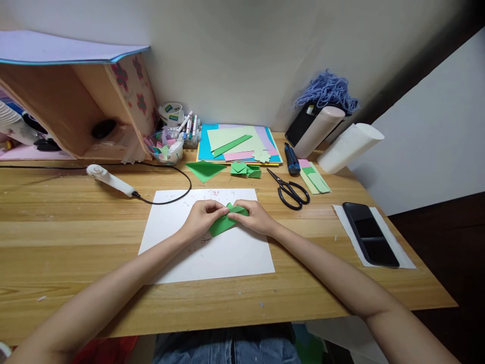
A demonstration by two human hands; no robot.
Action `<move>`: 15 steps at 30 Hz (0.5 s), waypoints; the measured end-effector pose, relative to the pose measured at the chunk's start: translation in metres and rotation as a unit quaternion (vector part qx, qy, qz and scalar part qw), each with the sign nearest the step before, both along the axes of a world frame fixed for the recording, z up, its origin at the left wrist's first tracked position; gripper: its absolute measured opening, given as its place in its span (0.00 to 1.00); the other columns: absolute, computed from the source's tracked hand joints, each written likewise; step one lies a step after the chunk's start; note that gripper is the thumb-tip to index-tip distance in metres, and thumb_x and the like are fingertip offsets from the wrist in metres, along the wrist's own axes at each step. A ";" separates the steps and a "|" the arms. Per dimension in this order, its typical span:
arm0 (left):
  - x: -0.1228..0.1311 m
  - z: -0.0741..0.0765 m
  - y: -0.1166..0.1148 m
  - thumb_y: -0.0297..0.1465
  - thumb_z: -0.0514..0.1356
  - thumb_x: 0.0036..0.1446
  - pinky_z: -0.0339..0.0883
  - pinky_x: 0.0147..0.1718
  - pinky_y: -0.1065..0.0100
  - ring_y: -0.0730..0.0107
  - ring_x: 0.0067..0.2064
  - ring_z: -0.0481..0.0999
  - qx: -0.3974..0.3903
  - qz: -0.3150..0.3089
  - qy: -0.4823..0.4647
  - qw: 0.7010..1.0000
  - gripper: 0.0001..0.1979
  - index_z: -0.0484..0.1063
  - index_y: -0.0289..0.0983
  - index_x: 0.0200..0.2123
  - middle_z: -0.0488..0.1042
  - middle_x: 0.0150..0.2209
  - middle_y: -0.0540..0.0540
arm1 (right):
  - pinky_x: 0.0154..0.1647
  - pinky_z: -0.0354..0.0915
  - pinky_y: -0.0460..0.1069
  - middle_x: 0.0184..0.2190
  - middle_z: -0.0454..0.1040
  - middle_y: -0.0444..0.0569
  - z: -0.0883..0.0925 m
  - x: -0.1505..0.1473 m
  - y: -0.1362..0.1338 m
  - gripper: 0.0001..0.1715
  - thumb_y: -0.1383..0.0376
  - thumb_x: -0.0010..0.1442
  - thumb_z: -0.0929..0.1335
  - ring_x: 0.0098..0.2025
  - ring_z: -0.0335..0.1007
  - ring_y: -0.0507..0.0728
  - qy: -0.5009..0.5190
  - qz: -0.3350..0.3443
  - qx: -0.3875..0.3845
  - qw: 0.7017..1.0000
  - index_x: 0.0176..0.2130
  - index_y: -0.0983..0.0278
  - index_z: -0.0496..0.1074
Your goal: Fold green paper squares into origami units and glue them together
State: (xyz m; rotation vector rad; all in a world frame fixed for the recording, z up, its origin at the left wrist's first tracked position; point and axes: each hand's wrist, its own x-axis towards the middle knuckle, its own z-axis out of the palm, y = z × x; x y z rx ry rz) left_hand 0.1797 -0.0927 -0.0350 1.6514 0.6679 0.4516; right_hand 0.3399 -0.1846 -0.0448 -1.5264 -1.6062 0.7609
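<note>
A folded piece of green paper (pixel 223 226) is pinched between my two hands, just over a white sheet (pixel 170 263) on the wooden table. My left hand (pixel 202 218) grips its left side with thumb and fingers closed. On the right side, my right hand (pixel 254 217) holds it the same way, the two thumbs almost meeting at the upper fold. The fingers behind the paper are partly hidden. Beyond the sheet lie a green paper triangle (pixel 205 170) and several small folded green pieces (pixel 245 170).
Black-handled scissors (pixel 290 191) and a blue cutter (pixel 291 160) lie to the right. A stack of coloured paper (pixel 204 146) is at the back. A white corded tool (pixel 109 180) rests at left, its cable touching the sheet. A phone (pixel 370 234) lies far right.
</note>
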 end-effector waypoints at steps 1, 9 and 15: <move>0.000 0.000 0.000 0.40 0.61 0.47 0.61 0.27 0.72 0.72 0.27 0.69 -0.001 0.001 -0.002 1.000 0.14 0.74 0.33 0.24 0.74 0.23 0.48 | 0.29 0.53 0.44 0.22 0.63 0.41 0.000 0.000 0.000 0.14 0.58 0.56 0.65 0.27 0.58 0.50 0.003 0.000 0.000 1.000 0.26 0.65 0.66; 0.000 0.006 -0.003 0.41 0.62 0.46 0.62 0.29 0.72 0.72 0.29 0.69 -0.024 0.004 -0.007 1.000 0.15 0.73 0.33 0.25 0.73 0.25 0.48 | 0.29 0.54 0.44 0.23 0.64 0.42 0.001 0.001 0.001 0.13 0.59 0.56 0.65 0.28 0.59 0.50 0.027 0.004 -0.001 1.000 0.26 0.65 0.66; 0.001 0.002 -0.001 0.40 0.62 0.46 0.62 0.29 0.71 0.71 0.29 0.69 -0.035 0.004 -0.018 0.999 0.14 0.72 0.33 0.25 0.73 0.25 0.47 | 0.32 0.56 0.45 0.25 0.67 0.43 0.000 0.001 0.002 0.12 0.59 0.56 0.65 0.29 0.61 0.51 0.013 0.021 -0.002 1.000 0.28 0.65 0.68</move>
